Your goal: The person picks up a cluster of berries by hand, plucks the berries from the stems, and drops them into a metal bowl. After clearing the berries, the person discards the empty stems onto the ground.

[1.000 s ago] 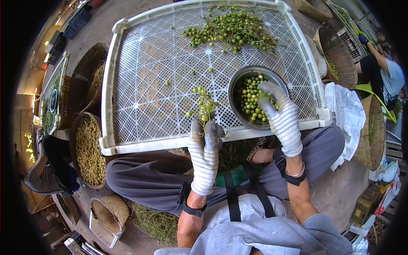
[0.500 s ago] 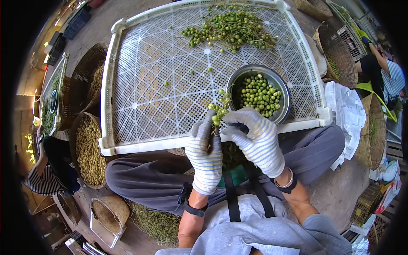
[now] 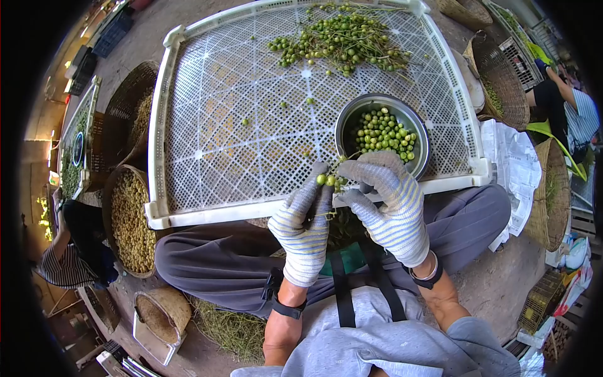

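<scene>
- Landmark: I am taking the metal bowl [image 3: 417,122] as reference; it is resting on the white lattice tray [image 3: 245,81], and loose green fruits [image 3: 384,129] are covering its floor.
- Left hand [image 3: 301,217]: in a striped glove, I am grasping a green sprig [image 3: 330,180] between thumb and fingers, just left of the bowl's near edge.
- Sprig: a few round fruits are showing between the two hands, near the bowl's lower left rim.
- Right hand [image 3: 392,210]: gloved alike, I am holding its curled fingers at the sprig, on the near side of the bowl; I cannot tell whether the fingertips are pinching it.
- Heap: stalked green fruits [image 3: 345,44] are lying piled beyond the bowl.
- Strays: a few single fruits [image 3: 245,121] are lying on the lattice, left of the bowl.
- Surroundings: a woven basket [image 3: 105,210] of pale round produce [image 3: 132,220] is standing well left of the bowl; a crumpled sheet [image 3: 512,163] is lying to the bowl's right, off the tray.
- Others: one person [image 3: 59,264] is showing far left of the bowl, another person [image 3: 581,116] far right.
</scene>
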### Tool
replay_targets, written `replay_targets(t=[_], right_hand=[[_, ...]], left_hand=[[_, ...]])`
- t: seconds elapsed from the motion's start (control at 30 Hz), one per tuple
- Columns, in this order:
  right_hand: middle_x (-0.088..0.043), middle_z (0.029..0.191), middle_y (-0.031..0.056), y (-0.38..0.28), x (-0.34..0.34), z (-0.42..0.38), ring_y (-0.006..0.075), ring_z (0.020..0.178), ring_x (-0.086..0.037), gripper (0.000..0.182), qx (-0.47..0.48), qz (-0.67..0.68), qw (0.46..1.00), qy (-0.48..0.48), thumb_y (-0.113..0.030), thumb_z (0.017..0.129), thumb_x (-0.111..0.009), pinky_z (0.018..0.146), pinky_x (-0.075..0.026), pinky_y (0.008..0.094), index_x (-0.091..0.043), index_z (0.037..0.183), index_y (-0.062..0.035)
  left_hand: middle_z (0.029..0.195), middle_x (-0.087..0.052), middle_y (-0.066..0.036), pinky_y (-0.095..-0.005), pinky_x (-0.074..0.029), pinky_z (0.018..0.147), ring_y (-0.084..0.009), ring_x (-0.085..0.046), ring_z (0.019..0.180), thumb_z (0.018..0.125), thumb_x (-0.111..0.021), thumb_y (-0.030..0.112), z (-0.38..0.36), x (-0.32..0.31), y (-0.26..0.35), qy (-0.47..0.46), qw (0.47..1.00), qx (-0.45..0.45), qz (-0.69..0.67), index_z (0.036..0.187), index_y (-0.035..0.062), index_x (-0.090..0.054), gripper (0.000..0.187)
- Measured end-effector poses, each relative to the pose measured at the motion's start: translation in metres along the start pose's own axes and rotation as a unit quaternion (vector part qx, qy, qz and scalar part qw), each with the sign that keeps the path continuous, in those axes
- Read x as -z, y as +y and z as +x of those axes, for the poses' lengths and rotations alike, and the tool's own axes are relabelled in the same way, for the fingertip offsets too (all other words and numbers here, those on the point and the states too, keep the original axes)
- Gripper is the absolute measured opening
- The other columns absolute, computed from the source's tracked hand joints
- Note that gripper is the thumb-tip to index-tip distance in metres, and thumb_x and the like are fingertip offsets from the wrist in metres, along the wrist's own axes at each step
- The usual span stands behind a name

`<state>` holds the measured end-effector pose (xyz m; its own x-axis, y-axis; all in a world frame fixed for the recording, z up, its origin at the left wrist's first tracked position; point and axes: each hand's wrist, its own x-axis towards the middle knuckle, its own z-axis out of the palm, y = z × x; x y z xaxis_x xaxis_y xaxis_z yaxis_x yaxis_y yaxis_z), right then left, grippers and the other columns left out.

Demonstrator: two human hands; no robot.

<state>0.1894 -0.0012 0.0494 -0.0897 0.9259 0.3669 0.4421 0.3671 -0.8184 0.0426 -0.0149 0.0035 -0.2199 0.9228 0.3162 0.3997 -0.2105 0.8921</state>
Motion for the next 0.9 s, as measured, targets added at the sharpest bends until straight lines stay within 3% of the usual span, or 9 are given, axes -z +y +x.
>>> replay_targets(t=[0.13, 0.23, 0.33, 0.4, 0.43, 0.53, 0.63, 0.8, 0.9], right_hand=[[-0.062, 0.101, 0.0112, -0.005, 0.002, 0.000, 0.0305, 0.087, -0.065, 0.032, -0.003, 0.005, 1.000, -0.013, -0.013, 0.079, -0.074, 0.072, -0.053, 0.0397, -0.067, 0.110, -0.0104], [-0.062, 0.101, 0.0108, 0.001, -0.002, 0.000, 0.0301, 0.085, -0.066, 0.032, 0.001, -0.020, 1.000, -0.021, -0.013, 0.080, -0.074, 0.070, -0.053, 0.0386, -0.066, 0.111, -0.0094], [-0.062, 0.100, 0.0094, 0.007, -0.002, 0.001, 0.0229, 0.076, -0.063, 0.034, -0.036, 0.018, 0.998, -0.039, -0.012, 0.079, -0.075, 0.066, -0.051, 0.0321, -0.065, 0.111, -0.0075], [-0.061, 0.099, 0.0068, 0.012, -0.002, 0.002, 0.0145, 0.070, -0.057, 0.036, -0.068, 0.084, 0.993, -0.053, -0.008, 0.076, -0.077, 0.064, -0.048, 0.0269, -0.064, 0.110, -0.0058], [-0.061, 0.099, 0.0068, 0.015, -0.002, 0.000, 0.0145, 0.070, -0.057, 0.036, -0.069, 0.084, 0.993, -0.053, -0.008, 0.076, -0.077, 0.064, -0.048, 0.0269, -0.064, 0.110, -0.0058], [-0.060, 0.095, 0.0046, 0.022, -0.005, -0.007, 0.0107, 0.071, -0.057, 0.034, -0.093, 0.144, 0.985, -0.016, -0.005, 0.077, -0.077, 0.063, -0.048, 0.0242, -0.064, 0.108, -0.0052], [-0.060, 0.093, 0.0034, 0.013, -0.005, -0.014, 0.0097, 0.071, -0.057, 0.034, -0.093, 0.122, 0.987, 0.043, -0.006, 0.077, -0.078, 0.062, -0.048, 0.0244, -0.064, 0.108, -0.0050], [-0.064, 0.086, 0.0085, 0.008, -0.007, -0.011, 0.0139, 0.066, -0.059, 0.027, -0.120, 0.043, 0.991, -0.036, -0.012, 0.078, -0.079, 0.063, -0.049, 0.0271, -0.066, 0.100, -0.0031], [-0.066, 0.088, 0.0099, 0.016, -0.014, -0.012, 0.0189, 0.070, -0.063, 0.025, -0.170, 0.116, 0.978, -0.045, -0.014, 0.078, -0.079, 0.064, -0.051, 0.0299, -0.067, 0.097, -0.0019]], left_hand=[[0.080, -0.071, -0.010, -0.0252, -0.049, 0.059, -0.0089, -0.060, 0.063, 0.079, -0.075, -0.001, 0.002, 0.003, 0.006, -0.024, 0.999, -0.026, -0.012, 0.108, 0.0014, -0.072, 0.029], [0.082, -0.072, -0.008, -0.0232, -0.050, 0.067, -0.0073, -0.062, 0.071, 0.078, -0.074, -0.004, 0.000, 0.007, 0.011, -0.056, 0.998, 0.017, 0.006, 0.103, -0.0032, -0.072, 0.025], [0.081, -0.072, -0.007, -0.0227, -0.050, 0.069, -0.0064, -0.061, 0.073, 0.077, -0.074, -0.003, -0.002, 0.006, 0.005, -0.060, 0.998, -0.003, 0.027, 0.102, -0.0038, -0.072, 0.025], [0.080, -0.071, -0.007, -0.0226, -0.050, 0.063, -0.0061, -0.060, 0.067, 0.082, -0.074, 0.001, -0.001, 0.006, 0.009, -0.066, 0.997, 0.032, -0.002, 0.106, -0.0004, -0.072, 0.024], [0.080, -0.071, -0.007, -0.0226, -0.050, 0.063, -0.0061, -0.060, 0.067, 0.082, -0.074, 0.001, -0.002, 0.005, 0.008, -0.066, 0.997, 0.033, -0.002, 0.106, -0.0004, -0.072, 0.024], [0.084, -0.070, -0.002, -0.0206, -0.049, 0.068, -0.0042, -0.058, 0.073, 0.087, -0.070, 0.002, 0.001, 0.003, 0.016, -0.033, 0.977, 0.169, -0.129, 0.104, -0.0033, -0.072, 0.018], [0.086, -0.071, -0.003, -0.0203, -0.049, 0.070, -0.0043, -0.058, 0.075, 0.087, -0.070, 0.001, 0.002, 0.001, 0.016, 0.008, 0.957, 0.219, -0.189, 0.105, -0.0037, -0.072, 0.019], [0.085, -0.070, -0.002, -0.0211, -0.049, 0.069, -0.0044, -0.058, 0.076, 0.086, -0.070, 0.000, 0.001, -0.003, 0.018, 0.011, 0.955, 0.226, -0.191, 0.104, -0.0047, -0.071, 0.019], [0.083, -0.069, -0.001, -0.0213, -0.049, 0.066, -0.0044, -0.057, 0.073, 0.085, -0.072, 0.001, -0.003, -0.002, 0.015, 0.020, 0.967, 0.196, -0.159, 0.102, -0.0045, -0.072, 0.017]])
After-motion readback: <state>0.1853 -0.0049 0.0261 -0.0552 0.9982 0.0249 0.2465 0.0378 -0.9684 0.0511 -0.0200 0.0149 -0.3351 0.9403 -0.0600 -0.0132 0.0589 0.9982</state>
